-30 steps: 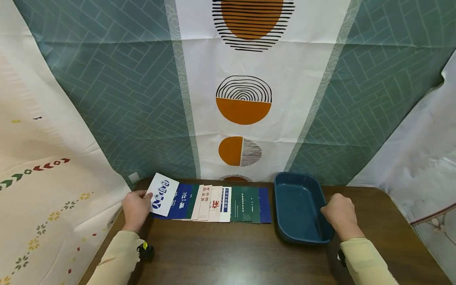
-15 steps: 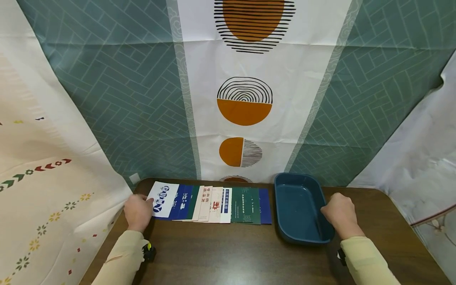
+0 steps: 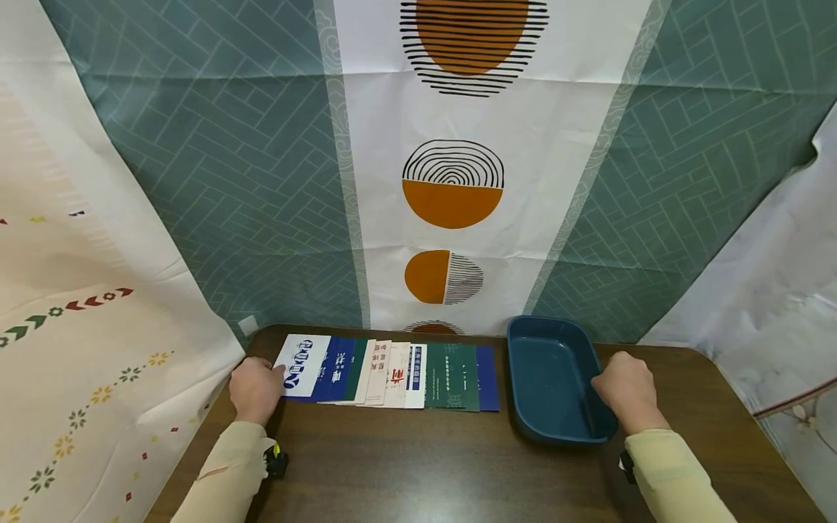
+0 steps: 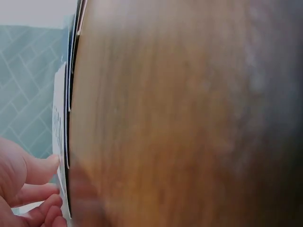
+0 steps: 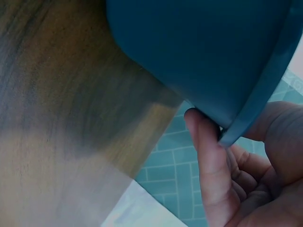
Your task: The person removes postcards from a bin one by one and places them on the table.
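At the left end of an overlapping row lies a white card with blue lettering. My left hand pinches its left edge, the thumb on its face in the left wrist view. Beneath that card shows a blue card, then cream and white cards and a dark green card, ending in a plain blue one. To the right of the row stands a dark blue plastic bin. My right hand grips the bin's right rim, its fingers curled round the edge in the right wrist view.
The brown wooden table extends in front of the cards and bin. A patterned curtain hangs right behind them at the table's back edge. Light cloths hang at the left and right sides.
My left hand has lowered the white card from a raised, tilted position to flat on the row's left end, lined up with the others. The right hand and bin have stayed put.
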Tool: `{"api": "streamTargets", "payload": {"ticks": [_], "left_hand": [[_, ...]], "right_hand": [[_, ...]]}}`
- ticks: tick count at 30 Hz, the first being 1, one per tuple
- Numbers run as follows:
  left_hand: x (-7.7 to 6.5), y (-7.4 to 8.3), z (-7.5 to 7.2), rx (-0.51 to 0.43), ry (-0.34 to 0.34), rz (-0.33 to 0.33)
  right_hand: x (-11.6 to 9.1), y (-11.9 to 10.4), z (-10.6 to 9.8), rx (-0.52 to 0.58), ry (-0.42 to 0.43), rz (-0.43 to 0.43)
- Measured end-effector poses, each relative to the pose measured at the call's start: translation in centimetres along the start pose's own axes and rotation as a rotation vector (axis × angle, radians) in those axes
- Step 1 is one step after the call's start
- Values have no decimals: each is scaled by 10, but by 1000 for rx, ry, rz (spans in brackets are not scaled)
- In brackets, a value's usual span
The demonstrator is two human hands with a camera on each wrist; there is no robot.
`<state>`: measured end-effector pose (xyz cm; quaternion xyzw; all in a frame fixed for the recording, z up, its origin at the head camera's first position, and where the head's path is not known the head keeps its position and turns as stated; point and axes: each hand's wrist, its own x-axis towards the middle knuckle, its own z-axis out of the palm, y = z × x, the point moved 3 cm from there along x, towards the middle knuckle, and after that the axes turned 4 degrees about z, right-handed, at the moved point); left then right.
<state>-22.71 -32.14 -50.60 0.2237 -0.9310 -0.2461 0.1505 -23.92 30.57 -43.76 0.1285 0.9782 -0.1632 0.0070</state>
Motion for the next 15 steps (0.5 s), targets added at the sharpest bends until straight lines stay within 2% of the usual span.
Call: {"api": "streamTargets", "payload": {"ticks": [5, 8, 12, 15], "left_hand": [[-1, 6, -4, -13, 77, 62], [-2, 18, -12, -33, 144, 121], [-3, 49, -30, -63, 238, 209], [-5, 76, -45, -95, 303, 280]], "right_hand": [[1, 0, 1, -9, -25, -1], [1, 1, -2, -18, -67, 14], [0, 2, -13, -19, -66, 44], [-4, -7, -25, 2, 35, -13]]}}
